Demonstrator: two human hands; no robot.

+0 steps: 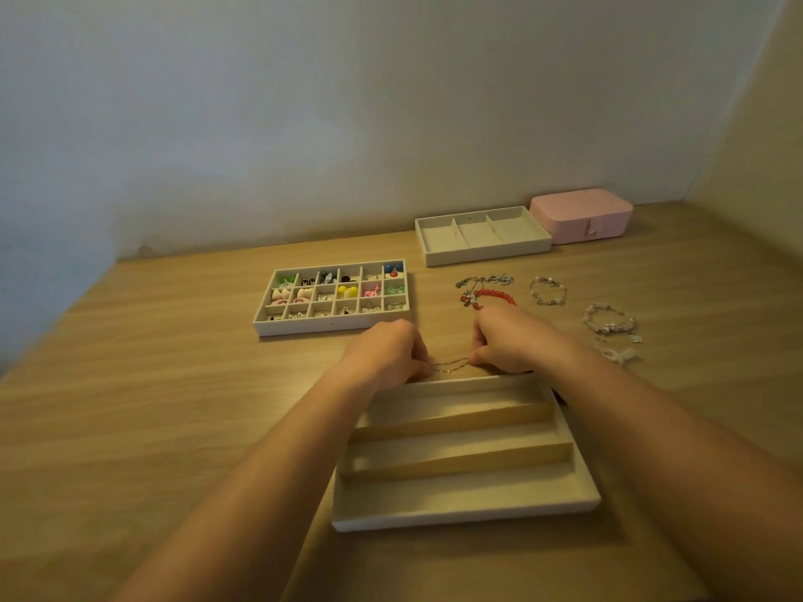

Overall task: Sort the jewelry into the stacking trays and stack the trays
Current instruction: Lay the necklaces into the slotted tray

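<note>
A thin chain (pixel 449 364) is pinched at its ends by the left hand (pixel 386 354) and right hand (pixel 506 341), just beyond the far rim of the long-slot tray (pixel 456 512). A red bead bracelet (pixel 495 295) is partly hidden behind the right hand; an earring tray (pixel 332 326) is seen further left.

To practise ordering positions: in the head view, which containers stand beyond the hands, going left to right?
Left to right: white gridded tray holding small colourful pieces → empty beige three-compartment tray → closed pink jewellery box.
</note>
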